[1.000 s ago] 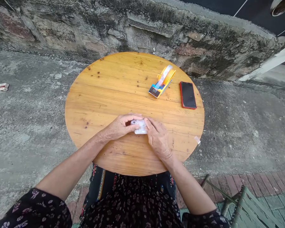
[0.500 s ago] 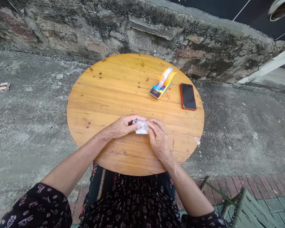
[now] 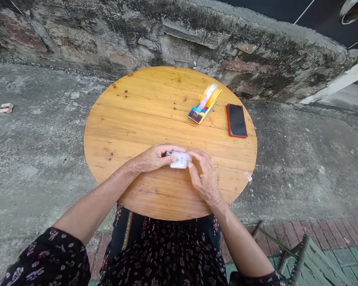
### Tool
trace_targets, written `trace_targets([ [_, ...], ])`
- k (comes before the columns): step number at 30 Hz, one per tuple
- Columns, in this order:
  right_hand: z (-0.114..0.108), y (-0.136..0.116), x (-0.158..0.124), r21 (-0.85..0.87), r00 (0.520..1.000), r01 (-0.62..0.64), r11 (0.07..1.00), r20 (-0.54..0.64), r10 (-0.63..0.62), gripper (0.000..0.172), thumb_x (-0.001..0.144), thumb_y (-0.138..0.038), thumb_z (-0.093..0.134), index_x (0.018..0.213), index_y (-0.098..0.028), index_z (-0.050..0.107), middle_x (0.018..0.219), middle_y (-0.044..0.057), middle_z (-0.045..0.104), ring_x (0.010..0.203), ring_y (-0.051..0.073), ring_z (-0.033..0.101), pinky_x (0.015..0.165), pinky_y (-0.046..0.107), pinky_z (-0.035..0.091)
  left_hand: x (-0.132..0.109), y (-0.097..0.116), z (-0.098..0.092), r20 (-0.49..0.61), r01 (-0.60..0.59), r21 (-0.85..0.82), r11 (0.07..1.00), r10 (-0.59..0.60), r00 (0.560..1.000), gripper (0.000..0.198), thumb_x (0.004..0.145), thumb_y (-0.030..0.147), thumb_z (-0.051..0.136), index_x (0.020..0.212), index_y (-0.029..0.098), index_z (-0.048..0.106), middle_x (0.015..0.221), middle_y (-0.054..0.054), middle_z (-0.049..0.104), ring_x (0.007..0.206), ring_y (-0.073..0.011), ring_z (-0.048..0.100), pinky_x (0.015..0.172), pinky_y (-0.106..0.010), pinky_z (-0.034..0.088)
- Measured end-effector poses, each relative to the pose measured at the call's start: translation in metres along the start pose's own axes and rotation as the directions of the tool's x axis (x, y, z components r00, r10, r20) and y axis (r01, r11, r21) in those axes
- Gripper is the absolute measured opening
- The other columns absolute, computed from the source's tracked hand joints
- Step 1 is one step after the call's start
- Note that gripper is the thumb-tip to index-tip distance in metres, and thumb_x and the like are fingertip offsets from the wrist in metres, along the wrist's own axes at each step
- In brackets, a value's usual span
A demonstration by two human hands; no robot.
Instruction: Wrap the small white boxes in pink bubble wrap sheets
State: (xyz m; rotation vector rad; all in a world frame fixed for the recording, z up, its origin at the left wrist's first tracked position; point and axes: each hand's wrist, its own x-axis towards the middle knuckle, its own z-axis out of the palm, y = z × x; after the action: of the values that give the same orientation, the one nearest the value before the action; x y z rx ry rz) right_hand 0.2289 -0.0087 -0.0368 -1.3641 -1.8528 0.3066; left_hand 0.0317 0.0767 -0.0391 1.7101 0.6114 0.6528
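Observation:
A small whitish packet in clear plastic wrap point(image 3: 181, 159) is held low over the near middle of the round wooden table point(image 3: 131, 119). My left hand point(image 3: 152, 159) grips its left end, thumb on the near face and fingers along the far side. At the packet's right end, my right hand point(image 3: 205, 174) has its thumb and index fingertip against the edges, with a gap between thumb and palm. Faint dark print shows on the wrap; what lies inside cannot be made out.
A yellow and blue tape dispenser point(image 3: 205, 104) stands towards the far right of the table, with a red-cased phone point(image 3: 236, 120) beside it. A bit of clear tape point(image 3: 248, 176) hangs at the right edge. A stone wall point(image 3: 179, 43) runs behind; a green chair point(image 3: 313, 258) is at lower right.
My right hand has shifted slightly right and its fingers have spread, uncovering more of the packet. The left hand keeps its hold in the same place.

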Motion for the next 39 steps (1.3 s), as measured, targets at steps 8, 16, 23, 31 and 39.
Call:
trace_targets([
  [8,-0.006,0.004,0.002,-0.111,0.995,0.104,0.988,0.018,-0.102,0.033,0.092,-0.016,0.05,0.122,-0.027,0.058,0.118,0.006,0.063,0.108,0.023,0.059,0.092,0.043,0.045,0.0,-0.004,0.0,-0.008,-0.033,0.017,0.999,0.033,0.999,0.032,0.088,0.033,0.06,0.118,0.022,0.064,0.123,-0.008,0.066,0.11,-0.0205,0.063,0.095,-0.035,0.049],
  [16,-0.01,-0.007,0.013,-0.19,0.967,0.252,0.949,0.089,-0.239,0.034,0.087,-0.022,0.059,0.121,-0.027,0.056,0.114,0.007,0.061,0.099,0.024,0.058,0.081,0.041,0.046,0.0,0.0,0.001,0.005,-0.013,-0.024,1.0,0.013,1.0,0.035,0.089,0.036,0.059,0.12,0.02,0.064,0.122,-0.011,0.066,0.111,-0.0221,0.062,0.095,-0.038,0.048],
  [23,-0.004,-0.02,0.024,-0.346,0.948,0.317,0.883,0.119,-0.294,0.024,0.086,-0.023,0.062,0.11,-0.026,0.061,0.113,0.007,0.064,0.097,0.024,0.056,0.083,0.041,0.038,0.0,-0.005,0.002,-0.03,-0.032,-0.045,0.998,0.03,0.999,0.036,0.088,0.038,0.062,0.118,0.019,0.065,0.118,-0.01,0.068,0.107,-0.0212,0.064,0.092,-0.035,0.049],
  [31,-0.004,-0.02,0.026,-0.214,0.956,0.274,0.938,-0.047,-0.29,0.01,0.086,-0.015,0.062,0.087,-0.024,0.067,0.106,0.004,0.066,0.09,0.019,0.059,0.081,0.037,0.04,0.0,0.001,0.001,-0.004,-0.08,-0.051,0.995,0.08,0.997,0.033,0.09,0.033,0.06,0.12,0.022,0.063,0.122,-0.007,0.067,0.111,-0.019,0.061,0.096,-0.033,0.046],
  [39,-0.005,-0.019,0.026,-0.113,0.964,0.266,0.957,-0.001,-0.267,0.009,0.087,-0.016,0.06,0.085,-0.023,0.065,0.1,0.001,0.073,0.1,0.019,0.064,0.09,0.039,0.042,0.001,-0.002,-0.003,0.019,-0.058,-0.024,0.998,0.058,0.998,0.033,0.088,0.03,0.062,0.118,0.017,0.062,0.12,-0.009,0.066,0.111,-0.0188,0.061,0.097,-0.033,0.046],
])
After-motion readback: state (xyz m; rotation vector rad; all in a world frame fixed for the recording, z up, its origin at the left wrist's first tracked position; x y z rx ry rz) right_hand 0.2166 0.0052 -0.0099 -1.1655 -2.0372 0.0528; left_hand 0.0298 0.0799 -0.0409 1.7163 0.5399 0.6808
